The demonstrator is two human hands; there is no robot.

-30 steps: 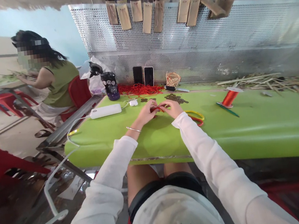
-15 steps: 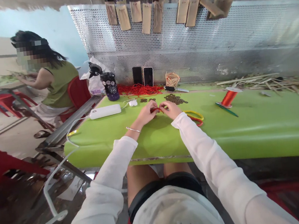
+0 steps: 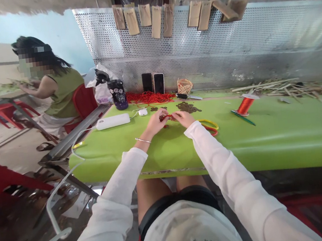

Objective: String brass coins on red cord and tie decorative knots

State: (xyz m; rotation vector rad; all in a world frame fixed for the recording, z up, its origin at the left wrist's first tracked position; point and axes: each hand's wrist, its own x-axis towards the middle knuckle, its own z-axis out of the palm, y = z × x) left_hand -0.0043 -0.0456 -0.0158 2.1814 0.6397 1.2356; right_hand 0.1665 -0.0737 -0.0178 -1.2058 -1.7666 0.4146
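Note:
Between my two hands, just over the green tabletop, is a short length of red cord [image 3: 168, 116]. My left hand [image 3: 157, 121] pinches one side of it with the fingers closed. On the other side my right hand [image 3: 183, 118] also grips the cord between thumb and fingers. A small bit of red hangs below my left fingers. Beyond the hands lies a cluster of dark coin-like discs [image 3: 188, 107], with a smaller group of discs [image 3: 154, 109] to its left. Yellow and red rings [image 3: 211, 126] lie beside my right wrist.
A spool of red thread [image 3: 245, 105] and a green pointed tool [image 3: 243, 118] lie to the right. Red cords [image 3: 149, 97], two phones [image 3: 159, 83], a small basket [image 3: 184, 86] and a dark tumbler [image 3: 117, 95] stand behind. A white power bank [image 3: 113, 121] lies left. Another person [image 3: 59, 84] sits far left.
My fingers have shifted slightly on the red cord, and it is now stretched straighter between them. A bit of red now shows below my left hand. The view has tilted a little.

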